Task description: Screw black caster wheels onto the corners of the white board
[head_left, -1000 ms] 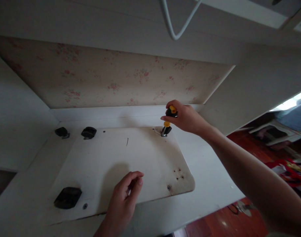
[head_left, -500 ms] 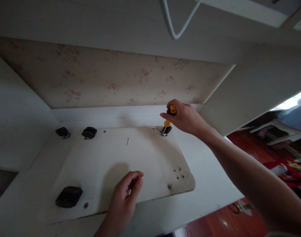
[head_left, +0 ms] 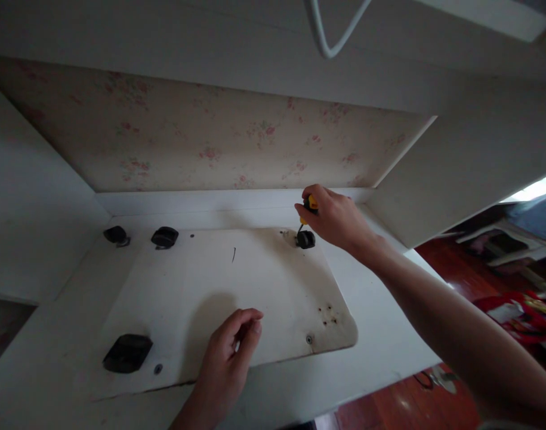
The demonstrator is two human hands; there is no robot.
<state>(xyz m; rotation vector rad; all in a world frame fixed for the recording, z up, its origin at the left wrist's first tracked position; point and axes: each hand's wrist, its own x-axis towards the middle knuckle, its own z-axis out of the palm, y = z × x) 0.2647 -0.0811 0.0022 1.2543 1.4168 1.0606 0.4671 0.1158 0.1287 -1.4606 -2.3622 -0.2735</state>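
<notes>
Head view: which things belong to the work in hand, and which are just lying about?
In the work:
black-and-yellow screwdriver, held in the right hand
rightmost caster, by its shaft
white panel

Just about:
red bundle on the floor, too blurred to name
white cord, hanging overhead

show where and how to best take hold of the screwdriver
Grip its thick black-and-yellow handle, coming from above and the right, as the right hand does. The handle is the broadest part and sits at the upper end; the thin shaft slants down beside the black caster, which would probably crowd fingers placed there.
</notes>
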